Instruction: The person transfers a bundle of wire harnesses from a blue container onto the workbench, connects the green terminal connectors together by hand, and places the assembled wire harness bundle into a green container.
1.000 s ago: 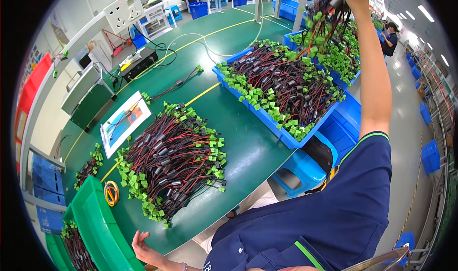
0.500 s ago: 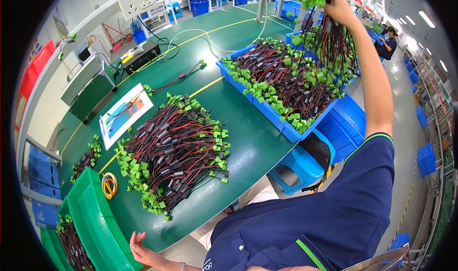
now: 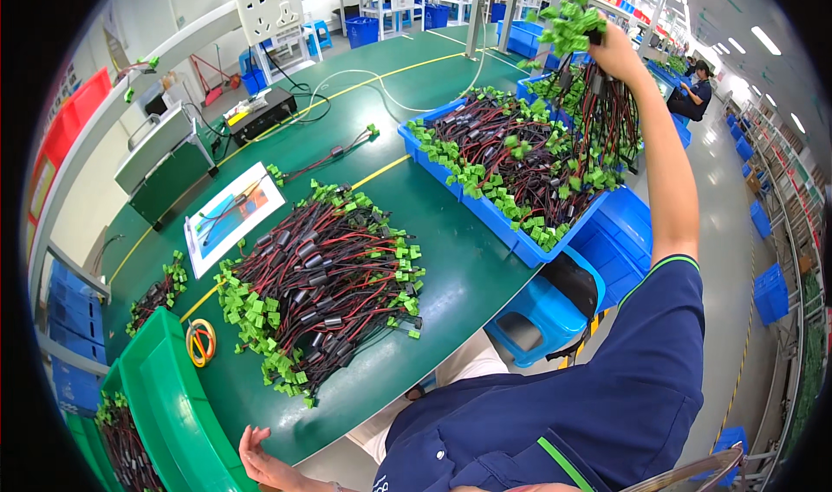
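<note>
My right hand (image 3: 617, 55) is raised at the far right, closed round a bunch of wire harnesses (image 3: 604, 119). Their green connectors stick out above the fist, and black and red leads dangle below. The bunch hangs over a blue bin (image 3: 487, 222) full of similar harnesses; where the dangling ends meet the bin's contents is hard to make out. At the table's near left edge, my left hand (image 3: 258, 459) is empty, with its fingers loosely apart beside a green tray (image 3: 169, 388). A large harness pile (image 3: 321, 275) lies mid-table between my hands.
A printed picture sheet (image 3: 232, 215) and a single harness (image 3: 334, 154) lie beyond the pile. An orange and yellow coil (image 3: 200, 343) sits by the tray. At the back is a black box (image 3: 262, 115). A blue stool (image 3: 542, 314) stands below the table's right edge. Another person (image 3: 693, 92) sits far right.
My right hand has come down slightly toward the blue bin, still gripping the bunch. The whole view has shifted a little. My left hand stays about where it was.
</note>
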A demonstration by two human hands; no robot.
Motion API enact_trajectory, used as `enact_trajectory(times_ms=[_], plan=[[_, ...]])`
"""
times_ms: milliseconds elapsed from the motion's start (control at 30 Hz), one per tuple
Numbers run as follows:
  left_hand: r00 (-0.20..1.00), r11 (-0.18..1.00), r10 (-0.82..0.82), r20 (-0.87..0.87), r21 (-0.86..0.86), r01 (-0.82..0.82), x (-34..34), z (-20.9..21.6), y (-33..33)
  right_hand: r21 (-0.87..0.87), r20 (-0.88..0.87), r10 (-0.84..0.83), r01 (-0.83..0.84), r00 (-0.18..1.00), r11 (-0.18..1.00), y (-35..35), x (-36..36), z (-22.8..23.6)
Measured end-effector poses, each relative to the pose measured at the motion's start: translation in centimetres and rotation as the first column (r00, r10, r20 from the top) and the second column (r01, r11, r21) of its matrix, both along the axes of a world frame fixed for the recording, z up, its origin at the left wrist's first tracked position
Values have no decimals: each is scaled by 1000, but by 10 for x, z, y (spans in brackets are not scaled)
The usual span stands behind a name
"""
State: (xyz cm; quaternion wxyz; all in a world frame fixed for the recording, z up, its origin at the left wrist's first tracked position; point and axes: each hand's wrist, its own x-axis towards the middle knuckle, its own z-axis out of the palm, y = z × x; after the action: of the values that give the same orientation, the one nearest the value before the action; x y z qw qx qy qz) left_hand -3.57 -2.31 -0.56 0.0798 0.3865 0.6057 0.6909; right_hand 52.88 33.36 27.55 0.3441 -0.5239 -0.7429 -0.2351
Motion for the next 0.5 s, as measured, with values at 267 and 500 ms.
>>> enact_trajectory(times_ms=[267,500], plan=[[1000,1000,21,15,-21,-20,73,39,63,347,-17,56,-46,998,937,15,27,93],[422,460,-883,-207,-193,867,227,74,203,167,-91,80,-64,993,984,11,-29,77]])
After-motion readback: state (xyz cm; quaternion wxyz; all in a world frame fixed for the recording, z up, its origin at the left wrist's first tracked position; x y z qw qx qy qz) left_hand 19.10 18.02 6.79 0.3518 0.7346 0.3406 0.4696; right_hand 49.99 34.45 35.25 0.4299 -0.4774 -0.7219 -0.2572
